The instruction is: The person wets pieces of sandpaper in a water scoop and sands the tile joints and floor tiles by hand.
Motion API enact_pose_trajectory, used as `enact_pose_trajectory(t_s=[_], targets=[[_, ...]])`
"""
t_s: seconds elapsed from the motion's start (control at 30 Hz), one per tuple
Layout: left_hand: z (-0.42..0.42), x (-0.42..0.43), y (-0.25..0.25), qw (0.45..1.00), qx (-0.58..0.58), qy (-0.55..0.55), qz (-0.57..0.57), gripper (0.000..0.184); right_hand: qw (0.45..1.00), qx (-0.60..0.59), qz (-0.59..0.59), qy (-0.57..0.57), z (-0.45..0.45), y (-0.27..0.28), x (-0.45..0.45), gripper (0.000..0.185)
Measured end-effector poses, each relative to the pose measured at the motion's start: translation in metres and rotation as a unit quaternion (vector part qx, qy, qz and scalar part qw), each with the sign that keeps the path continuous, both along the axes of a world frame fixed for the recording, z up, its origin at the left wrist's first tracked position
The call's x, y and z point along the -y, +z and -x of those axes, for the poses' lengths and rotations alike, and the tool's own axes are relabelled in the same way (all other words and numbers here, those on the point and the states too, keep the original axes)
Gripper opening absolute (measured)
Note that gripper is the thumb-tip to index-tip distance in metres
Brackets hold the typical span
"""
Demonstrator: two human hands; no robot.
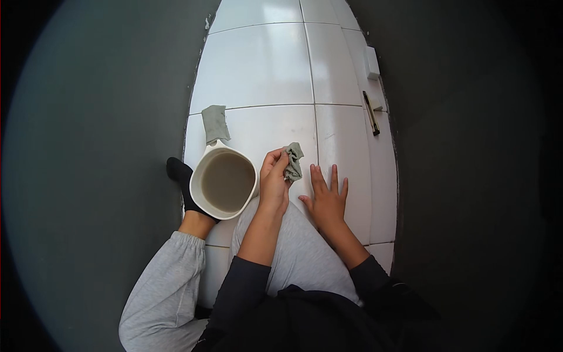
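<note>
My left hand [275, 182] grips a crumpled grey-green cloth [294, 162], held just right of a white container [255, 190]. Murky brownish water [227, 182] partly fills that container. To the right, my right hand [328, 199] rests on the white tiles with its fingers spread, and it holds nothing. A second grey-green cloth [216, 124] lies on the tiles behind the container, close to its rim.
White floor tiles [258, 67] with dark joints run away from me between dark grey surfaces. At the right edge lie a black and yellowish cutter-like tool [371, 114] and a white block [372, 63]. My black-socked foot [180, 176] is left of the container.
</note>
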State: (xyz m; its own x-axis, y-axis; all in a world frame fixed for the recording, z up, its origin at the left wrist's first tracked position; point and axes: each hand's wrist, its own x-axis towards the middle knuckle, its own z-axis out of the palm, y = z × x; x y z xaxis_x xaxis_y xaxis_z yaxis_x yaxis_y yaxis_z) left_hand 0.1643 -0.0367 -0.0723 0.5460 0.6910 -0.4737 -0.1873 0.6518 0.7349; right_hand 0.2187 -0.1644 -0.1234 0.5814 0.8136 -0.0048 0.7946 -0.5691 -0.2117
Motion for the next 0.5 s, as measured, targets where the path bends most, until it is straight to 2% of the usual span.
enact_pose_trajectory(t_s=[0.1, 0.2, 0.5], targets=[[0.004, -0.004, 0.002, 1.000, 0.007, 0.012, -0.008, 0.015, 1.000, 0.018, 0.008, -0.001, 0.004, 0.006, 0.000, 0.081], [0.000, -0.003, 0.004, 1.000, 0.003, 0.012, -0.001, 0.015, 0.998, 0.000, 0.067, 0.020, 0.011, 0.007, 0.013, 0.079], [0.003, -0.004, 0.004, 1.000, 0.011, 0.019, -0.001, 0.016, 0.996, 0.049, 0.072, 0.014, 0.003, 0.006, -0.002, 0.080]])
